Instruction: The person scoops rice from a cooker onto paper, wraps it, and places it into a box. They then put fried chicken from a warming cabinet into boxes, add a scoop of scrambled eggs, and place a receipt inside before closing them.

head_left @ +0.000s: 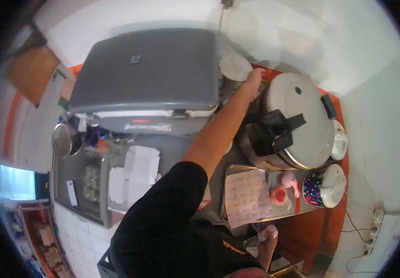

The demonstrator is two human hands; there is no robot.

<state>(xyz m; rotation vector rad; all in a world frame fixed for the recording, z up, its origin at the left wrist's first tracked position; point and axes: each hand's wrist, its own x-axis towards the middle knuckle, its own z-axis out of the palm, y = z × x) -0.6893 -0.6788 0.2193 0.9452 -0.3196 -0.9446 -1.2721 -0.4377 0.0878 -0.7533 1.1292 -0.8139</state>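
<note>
My left hand is stretched far forward, in the gap between a stack of white bowls or plates and a large pot with a pale lid. Its fingers are small and partly hidden, and a bit of green shows beside them. Low in the view, close to my body, is my right hand. Its fingers are curled around something whitish and crumpled that I cannot make out. In front of it lies a metal tray bearing a printed paper sheet, a pink scoop and a small red container.
A big grey cool box stands at the back left. Left of my arm are white cardboard pieces and a sunken bin. A patterned pot with a white lid stands at the right, near a wall power strip.
</note>
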